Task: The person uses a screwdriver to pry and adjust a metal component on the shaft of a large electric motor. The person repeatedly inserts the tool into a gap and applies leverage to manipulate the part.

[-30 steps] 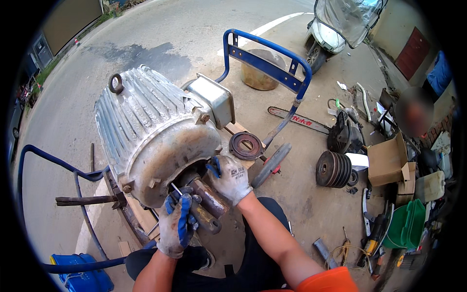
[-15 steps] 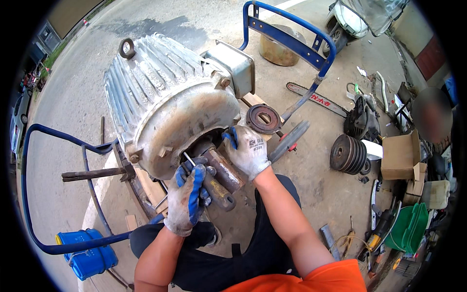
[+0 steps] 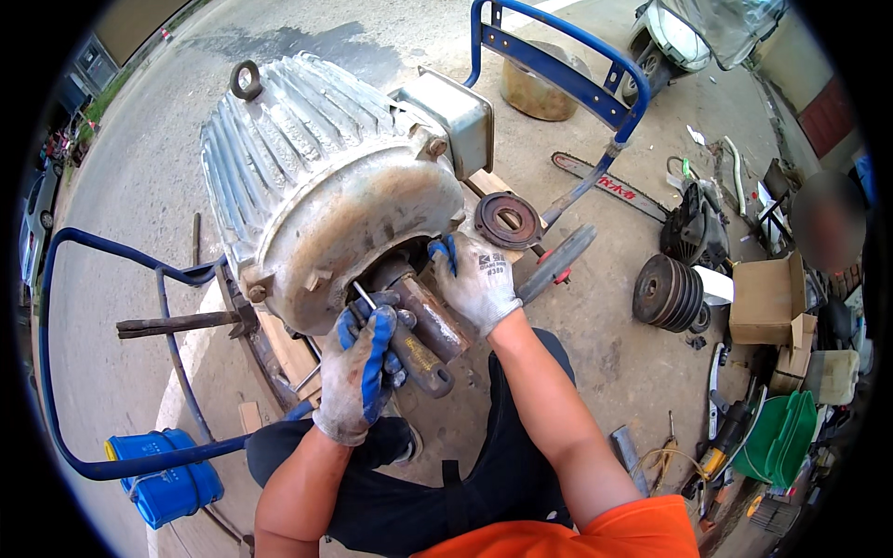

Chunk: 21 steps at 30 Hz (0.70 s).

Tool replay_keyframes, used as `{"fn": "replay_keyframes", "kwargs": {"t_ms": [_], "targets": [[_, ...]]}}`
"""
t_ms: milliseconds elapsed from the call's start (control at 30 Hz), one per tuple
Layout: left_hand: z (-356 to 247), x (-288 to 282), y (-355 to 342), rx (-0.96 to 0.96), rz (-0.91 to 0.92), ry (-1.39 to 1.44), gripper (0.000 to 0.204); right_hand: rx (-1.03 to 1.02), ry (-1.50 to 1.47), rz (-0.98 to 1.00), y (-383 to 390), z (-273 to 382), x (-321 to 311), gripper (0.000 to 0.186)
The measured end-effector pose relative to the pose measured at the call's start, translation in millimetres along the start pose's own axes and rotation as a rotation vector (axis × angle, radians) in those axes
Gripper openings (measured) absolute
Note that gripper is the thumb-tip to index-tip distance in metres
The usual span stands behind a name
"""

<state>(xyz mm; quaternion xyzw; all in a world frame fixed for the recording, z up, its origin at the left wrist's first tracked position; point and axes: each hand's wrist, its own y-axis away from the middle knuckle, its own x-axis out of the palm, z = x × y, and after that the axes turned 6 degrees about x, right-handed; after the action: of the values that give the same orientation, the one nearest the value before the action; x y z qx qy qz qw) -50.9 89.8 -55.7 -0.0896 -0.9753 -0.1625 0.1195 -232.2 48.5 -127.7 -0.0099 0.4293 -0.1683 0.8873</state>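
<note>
A large ribbed electric motor (image 3: 307, 158) lies with its round end cover (image 3: 363, 223) toward me, and a thick rusty shaft (image 3: 428, 316) juts from its central opening. My left hand (image 3: 358, 363), in a white and blue work glove, is closed around a screwdriver (image 3: 419, 361) with a grey handle. The thin metal blade points up at the left edge of the opening; whether it touches there I cannot tell. My right hand (image 3: 479, 284), gloved alike, is at the opening's right edge beside the shaft. Its fingers are curled, and what they hold, if anything, is hidden.
Blue tubular cart rails (image 3: 139, 472) flank the motor. A round rusty ring-shaped cover (image 3: 508, 221) rests on wood at the right. Farther right lie a chainsaw (image 3: 693, 223), a grooved pulley (image 3: 666, 293), a cardboard box (image 3: 765, 299) and a green bin (image 3: 779, 437). Blue buckets (image 3: 167, 474) stand lower left.
The view has shifted slightly. Both hands stay at the opening in nearly the same grip, and the screwdriver's blade has tilted slightly.
</note>
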Motion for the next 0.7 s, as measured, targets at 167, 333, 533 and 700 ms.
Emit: {"fn": "replay_keyframes", "kwargs": {"t_ms": [167, 333, 533, 700], "targets": [[-2, 0, 0, -0.024, 0.001, -0.013, 0.030, -0.166, -0.030, -0.197, 3, -8, 1, 0.025], [-1, 2, 0, -0.012, 0.012, -0.025, 0.031, -0.107, 0.001, -0.096, -1, -10, 2, 0.028], [-1, 1, 1, -0.030, 0.002, 0.008, 0.026, -0.131, -0.062, -0.151, 1, -9, 5, 0.025], [5, -5, -1, -0.011, 0.056, 0.112, 0.027, -0.061, -0.066, -0.040, -2, -9, 5, 0.022]]}}
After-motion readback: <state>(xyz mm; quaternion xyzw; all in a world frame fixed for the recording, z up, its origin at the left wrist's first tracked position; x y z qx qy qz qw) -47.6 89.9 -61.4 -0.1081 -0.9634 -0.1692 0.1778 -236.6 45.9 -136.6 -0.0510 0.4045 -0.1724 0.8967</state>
